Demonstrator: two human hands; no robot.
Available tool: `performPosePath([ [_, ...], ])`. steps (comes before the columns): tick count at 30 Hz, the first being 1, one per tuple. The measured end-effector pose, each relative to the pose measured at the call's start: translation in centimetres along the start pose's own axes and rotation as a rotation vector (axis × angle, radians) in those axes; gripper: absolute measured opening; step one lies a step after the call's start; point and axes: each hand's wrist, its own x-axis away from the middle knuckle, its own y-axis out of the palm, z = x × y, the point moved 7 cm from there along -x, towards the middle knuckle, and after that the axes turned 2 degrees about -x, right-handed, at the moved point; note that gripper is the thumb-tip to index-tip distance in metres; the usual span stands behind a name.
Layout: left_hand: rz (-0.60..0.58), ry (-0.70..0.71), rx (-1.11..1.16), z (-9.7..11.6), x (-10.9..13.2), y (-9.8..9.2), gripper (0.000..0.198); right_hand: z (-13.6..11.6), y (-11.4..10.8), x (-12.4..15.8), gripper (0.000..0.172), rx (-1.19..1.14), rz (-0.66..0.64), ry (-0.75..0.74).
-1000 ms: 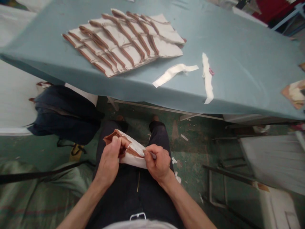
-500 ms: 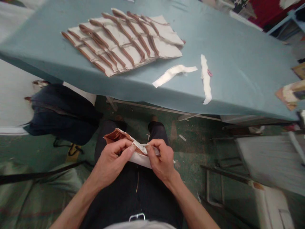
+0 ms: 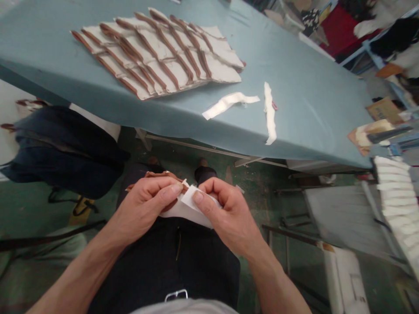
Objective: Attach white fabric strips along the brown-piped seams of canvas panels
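Over my lap, both hands hold a folded brown-and-white piece (image 3: 173,211) that looks like leather or cloth. My left hand (image 3: 145,205) is closed on its left part, thumb pressed on top at the edge; brown material shows beyond the knuckles. Closed around its right part, my right hand (image 3: 227,211) pinches a flat white strip (image 3: 190,197) under the thumb. Just left of this strip, a small white end sticks up by my left thumb. My fingers hide much of the piece.
Overlapping brown-and-white pieces (image 3: 176,56) lie in rows on the blue-green table (image 3: 294,100). Two loose white strips, one curved (image 3: 229,103) and one upright (image 3: 269,115), lie near its front edge. Dark cloth (image 3: 62,148) hangs at left; a metal-framed stand (image 3: 340,213) is at right.
My view has turned to the right. The white strip by my right thumb now lies flatter and shows more surface. The piece's brown left end has tilted and is less visible.
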Motion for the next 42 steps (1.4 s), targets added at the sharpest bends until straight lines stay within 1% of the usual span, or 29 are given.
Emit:
performPosePath([
  [6,-0.029,-0.022,0.108,-0.4,0.2,0.2,0.046,-0.4,0.1,0.1,0.035,0.047,0.026,0.005],
  [10,-0.033,-0.036,0.152,-1.3,0.4,-0.1,0.046,-0.7,0.2,0.1,0.032,0.075,0.039,-0.008],
  [15,-0.069,-0.075,0.158,-2.5,0.5,-0.2,0.046,-1.0,0.4,-0.2,0.029,0.069,-0.001,-0.001],
  [17,-0.077,-0.07,0.166,-2.4,0.4,-0.2,0.048,-1.0,0.4,-0.1,0.029,0.076,-0.007,-0.001],
  [22,-0.064,-0.064,0.203,-1.8,0.3,0.0,0.054,-1.1,0.2,0.0,0.026,0.136,0.036,-0.016],
  [25,-0.061,-0.07,0.221,-1.9,0.3,0.0,0.056,-1.2,0.1,-0.2,0.025,0.175,0.041,-0.024],
  [29,-0.026,-0.081,0.224,-1.9,0.3,-0.1,0.053,-1.4,0.1,-0.3,0.026,0.224,0.044,-0.031],
  [36,0.078,-0.168,0.296,-0.9,-0.1,0.1,0.033,-1.4,0.2,-0.5,0.027,0.264,0.063,-0.06],
  [42,0.118,-0.194,0.327,-0.7,-0.4,0.4,0.027,-1.2,0.0,-0.9,0.026,0.272,0.091,-0.055],
])
